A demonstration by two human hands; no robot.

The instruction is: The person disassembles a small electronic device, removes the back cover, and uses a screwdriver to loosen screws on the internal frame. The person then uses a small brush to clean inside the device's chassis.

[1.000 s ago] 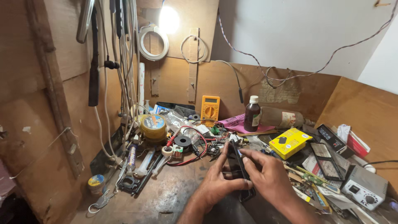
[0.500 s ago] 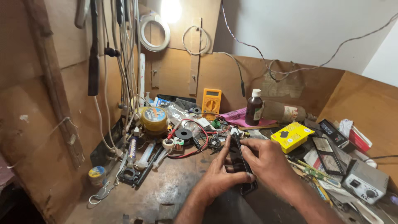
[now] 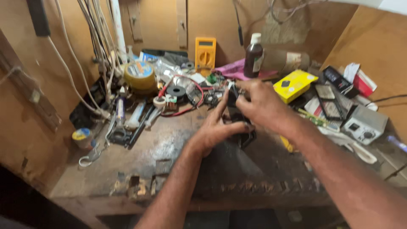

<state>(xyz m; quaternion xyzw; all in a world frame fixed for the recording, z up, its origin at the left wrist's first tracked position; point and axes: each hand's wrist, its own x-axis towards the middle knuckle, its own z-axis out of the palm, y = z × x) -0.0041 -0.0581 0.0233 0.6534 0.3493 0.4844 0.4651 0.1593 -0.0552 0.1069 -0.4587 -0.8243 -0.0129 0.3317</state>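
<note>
Near edge: worn wooden bench (image 3: 140, 169), chipped along the front, dusty pale patch mid-surface.

Mid-bench: both hands on one small black device (image 3: 238, 123), held just above the bench, roughly centre. Left hand (image 3: 218, 129) curled under and around its near side, fingers closed on it, thumb along the edge. Right hand (image 3: 258, 104) closed over the top from the right, fingertips pinching the upper end. What the device is, and whether it is opened up, cannot be told; the hands cover most of it.

Judgement on handling: the left hand should act as the cradle and stay steady, the right doing the fine work at the top end. Keep the device low over the bench so a dropped part lands close. Clutter sits just beyond, so small pieces could vanish among it.

Left, farther: syringes and a black tool (image 3: 127, 127), small tape roll (image 3: 81, 135), yellow tape roll (image 3: 140, 74), red wire (image 3: 186, 95).

Far: orange multimeter (image 3: 205, 51) leaning on the back wall, dark bottle (image 3: 253, 55), yellow box (image 3: 294, 85) to the right, grey meter box (image 3: 364, 123) farthest right.
</note>
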